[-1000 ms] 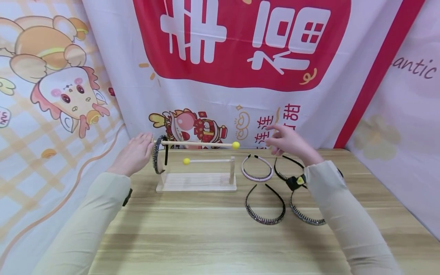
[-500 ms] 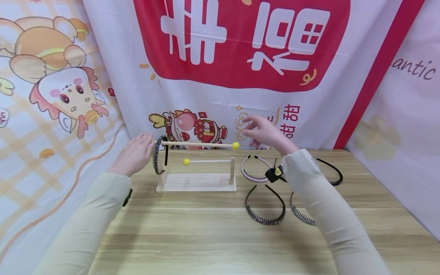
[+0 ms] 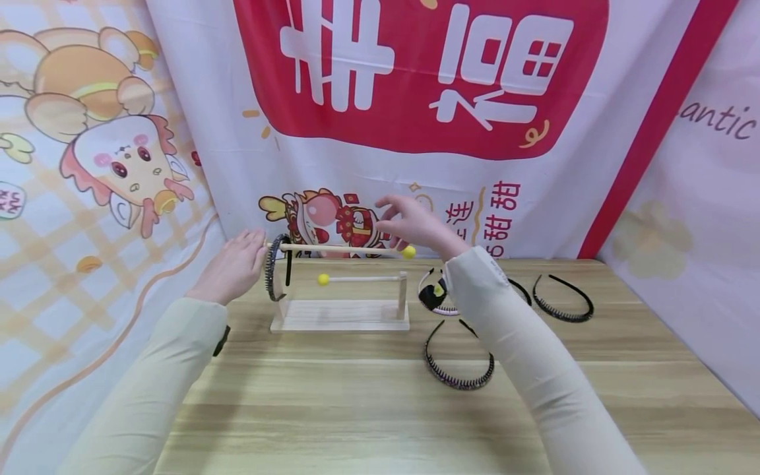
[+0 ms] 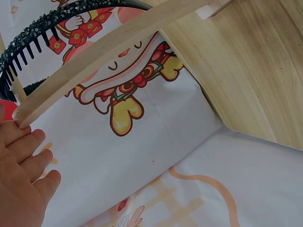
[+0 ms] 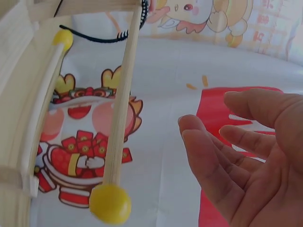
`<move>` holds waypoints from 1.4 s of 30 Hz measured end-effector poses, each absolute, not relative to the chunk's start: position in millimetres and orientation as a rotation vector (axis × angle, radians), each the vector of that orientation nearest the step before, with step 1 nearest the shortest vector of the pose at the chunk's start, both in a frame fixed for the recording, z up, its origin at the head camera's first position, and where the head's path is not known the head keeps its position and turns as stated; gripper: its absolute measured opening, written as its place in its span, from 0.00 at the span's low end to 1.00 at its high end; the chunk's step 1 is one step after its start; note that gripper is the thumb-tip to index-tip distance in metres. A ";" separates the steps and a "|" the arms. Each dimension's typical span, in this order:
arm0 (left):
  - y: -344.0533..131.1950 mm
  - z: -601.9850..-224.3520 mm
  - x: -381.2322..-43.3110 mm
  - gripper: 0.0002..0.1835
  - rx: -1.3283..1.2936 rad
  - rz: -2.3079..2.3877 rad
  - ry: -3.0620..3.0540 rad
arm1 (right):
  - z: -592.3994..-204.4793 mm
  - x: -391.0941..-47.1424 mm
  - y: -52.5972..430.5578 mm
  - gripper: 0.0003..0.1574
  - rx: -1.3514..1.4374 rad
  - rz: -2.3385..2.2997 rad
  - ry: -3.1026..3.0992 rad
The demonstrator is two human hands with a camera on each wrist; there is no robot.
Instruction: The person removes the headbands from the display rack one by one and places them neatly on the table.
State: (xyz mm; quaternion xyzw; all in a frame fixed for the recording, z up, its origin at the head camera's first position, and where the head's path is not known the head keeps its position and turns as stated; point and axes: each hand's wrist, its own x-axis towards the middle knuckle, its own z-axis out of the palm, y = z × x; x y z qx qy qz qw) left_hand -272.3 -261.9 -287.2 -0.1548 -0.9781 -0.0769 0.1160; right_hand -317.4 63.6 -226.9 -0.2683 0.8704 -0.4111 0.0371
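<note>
A wooden rack (image 3: 341, 324) stands on the table with two rods tipped by yellow balls. A glittery black toothed headband (image 3: 270, 270) hangs at the left end of its upper rod (image 3: 332, 249). My left hand (image 3: 234, 264) rests at that end; in the left wrist view its slightly bent fingers (image 4: 29, 146) touch the top of the wooden post (image 4: 94, 49). My right hand (image 3: 415, 227) is raised near the upper rod's yellow ball (image 3: 409, 252). The right wrist view shows its loosely bent fingers (image 5: 203, 156) apart from the rod, with nothing between them.
Right of the rack lie several headbands: a glittery one (image 3: 458, 381) in front, a black one (image 3: 564, 315) at far right, and a pale pink one (image 3: 445, 311) partly hidden. My right sleeve (image 3: 534, 369) covers others. A printed cloth (image 3: 368, 158) hangs behind the table.
My right hand has moved left from above the headbands to the yellow ball end of the upper rod. My left hand and the hanging headband have stayed in place.
</note>
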 end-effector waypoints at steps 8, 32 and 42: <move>-263.0 -289.1 -274.0 0.28 -0.455 -0.211 -2.858 | -226.0 -314.3 30.5 0.27 -0.893 -1.266 2.637; -264.5 -289.1 -272.5 0.28 -0.443 -0.220 -2.865 | -254.1 -313.4 -48.0 0.35 -0.962 -1.373 2.488; -264.3 -290.4 -275.7 0.28 -0.442 -0.211 -2.843 | -267.6 -314.7 -72.8 0.36 -0.967 -1.360 2.410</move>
